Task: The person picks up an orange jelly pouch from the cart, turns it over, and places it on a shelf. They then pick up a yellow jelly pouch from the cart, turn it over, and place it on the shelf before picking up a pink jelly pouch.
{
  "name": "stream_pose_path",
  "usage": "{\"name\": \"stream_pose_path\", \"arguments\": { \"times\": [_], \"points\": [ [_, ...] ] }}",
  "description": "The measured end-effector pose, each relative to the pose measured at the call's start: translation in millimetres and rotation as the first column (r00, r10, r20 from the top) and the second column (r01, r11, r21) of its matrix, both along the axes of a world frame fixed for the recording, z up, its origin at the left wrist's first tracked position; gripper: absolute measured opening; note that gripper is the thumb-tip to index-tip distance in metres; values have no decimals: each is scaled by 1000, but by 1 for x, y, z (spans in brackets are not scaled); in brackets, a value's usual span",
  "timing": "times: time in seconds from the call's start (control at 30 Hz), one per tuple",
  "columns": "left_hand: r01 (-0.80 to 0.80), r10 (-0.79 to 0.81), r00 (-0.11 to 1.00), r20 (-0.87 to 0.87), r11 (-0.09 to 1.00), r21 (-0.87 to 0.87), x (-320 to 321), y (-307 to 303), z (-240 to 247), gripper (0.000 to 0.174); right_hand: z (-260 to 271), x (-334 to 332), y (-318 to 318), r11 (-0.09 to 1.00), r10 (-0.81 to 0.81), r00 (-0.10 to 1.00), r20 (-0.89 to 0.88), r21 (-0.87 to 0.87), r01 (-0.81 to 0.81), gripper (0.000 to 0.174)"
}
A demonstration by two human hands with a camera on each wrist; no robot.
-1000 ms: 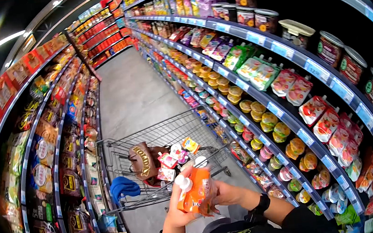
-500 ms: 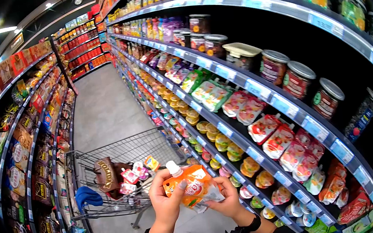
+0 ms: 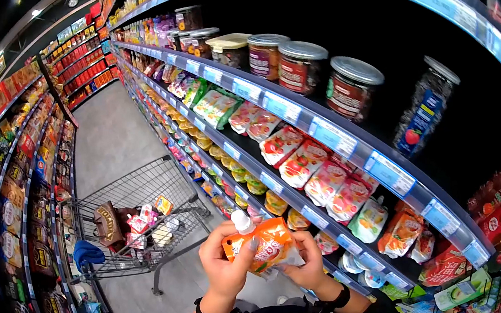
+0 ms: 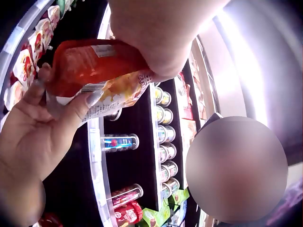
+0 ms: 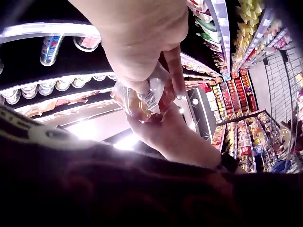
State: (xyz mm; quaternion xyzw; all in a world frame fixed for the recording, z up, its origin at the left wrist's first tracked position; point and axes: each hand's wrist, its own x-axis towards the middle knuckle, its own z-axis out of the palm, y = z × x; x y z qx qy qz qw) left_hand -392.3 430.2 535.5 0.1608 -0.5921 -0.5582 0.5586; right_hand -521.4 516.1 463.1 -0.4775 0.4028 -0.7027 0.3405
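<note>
An orange jelly pouch (image 3: 270,244) with a white screw cap (image 3: 242,221) is held in front of my body, its printed front facing up in the head view. My left hand (image 3: 223,268) grips its capped end, the thumb lying across the printed front. On the opposite end my right hand (image 3: 310,267) pinches the pouch's lower edge. The left wrist view shows the red-orange pouch (image 4: 94,68) from another side, with a barcode panel near the right thumb. Clear, shiny film (image 5: 151,97) shows between the hands in the right wrist view.
A wire shopping cart (image 3: 137,191) stands ahead to the left, holding a brown bag (image 3: 109,225) and several small packs. Blue cloth (image 3: 88,254) hangs on its handle. Shelves of pouches (image 3: 304,163) and lidded jars (image 3: 354,86) run close along the right; packaged snacks line the left.
The head view has swung to the right, so the cart sits further left and more right-hand shelf shows. The pouch has turned so its printed front faces up; both hands keep hold of it.
</note>
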Motion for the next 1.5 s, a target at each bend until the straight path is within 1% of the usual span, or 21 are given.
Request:
{"name": "stream_pose_path", "arguments": {
  "times": [0.03, 0.13, 0.17, 0.27, 0.3, 0.43, 0.53, 0.57, 0.63, 0.67, 0.87, 1.0, 1.1, 1.2, 1.27, 1.3, 1.4, 1.5],
  "points": [
    [14, -13, 1000, -17, 999, 41, -7, 9, -2, 18, -4, -6, 11, 1000, -13, 1000, -15, -4, 13, 55],
    [133, -118, 986, -114, 982, 135, -27, 30, -5, 17, 0, -22, 39, 997, -71, 994, -81, -43, 67, 54],
    [159, -137, 980, -145, 975, 155, -32, 37, -7, 16, -5, -28, 47, 992, -114, 983, -144, -68, 105, 54],
    [174, -150, 973, -175, 976, 134, -47, 59, -12, 16, -6, -39, 72, 997, -72, 993, -97, -47, 68, 53],
    [171, -152, 975, -161, 979, 112, -50, 65, -12, 16, -6, -41, 78, 994, -87, 993, -85, -75, 81, 53],
    [149, -142, 982, -122, 987, 53, -59, 89, -9, 17, -15, -53, 99, 995, -92, 989, -118, -60, 85, 55],
    [126, -123, 988, -97, 992, 24, -65, 100, -6, 17, -19, -59, 109, 996, -81, 993, -90, -31, 78, 56],
    [119, -117, 989, -88, 993, 16, -67, 103, -6, 17, -18, -61, 112, 995, -92, 989, -112, -47, 88, 56],
    [152, -134, 981, -143, 981, 121, -73, 108, -9, 17, -15, -64, 120, 991, -116, 981, -157, -78, 105, 55],
    [170, -141, 975, -172, 970, 173, -76, 110, -10, 17, -13, -66, 122, 993, -107, 983, -147, -69, 97, 54],
    [166, -133, 974, -184, 971, 174, -91, 120, -17, 16, -17, -74, 134, 994, -105, 992, -68, -37, 103, 51],
    [168, -137, 976, -170, 968, 187, -100, 123, -20, 15, -18, -79, 141, 988, -156, 984, -84, -4, 156, 50],
    [211, -170, 965, -199, 955, 207, -110, 125, -21, 15, -20, -82, 146, 975, -219, 970, -102, 4, 220, 49],
    [246, -193, 958, -212, 932, 264, -119, 128, -28, 14, -21, -86, 152, 956, -292, 948, -131, -2, 294, 48],
    [239, -196, 963, -184, 937, 255, -124, 130, -30, 14, -28, -91, 157, 945, -321, 935, -153, 13, 327, 47],
    [235, -196, 966, -171, 940, 249, -127, 132, -31, 14, -27, -91, 159, 939, -338, 932, -130, 11, 343, 47],
    [288, -242, 949, -202, 927, 240, -134, 137, -27, 14, -25, -93, 164, 936, -348, 930, -117, 3, 351, 47],
    [303, -268, 947, -175, 926, 224, -138, 136, -28, 15, -24, -94, 168, 929, -364, 924, -116, 23, 369, 46]
  ]
}}
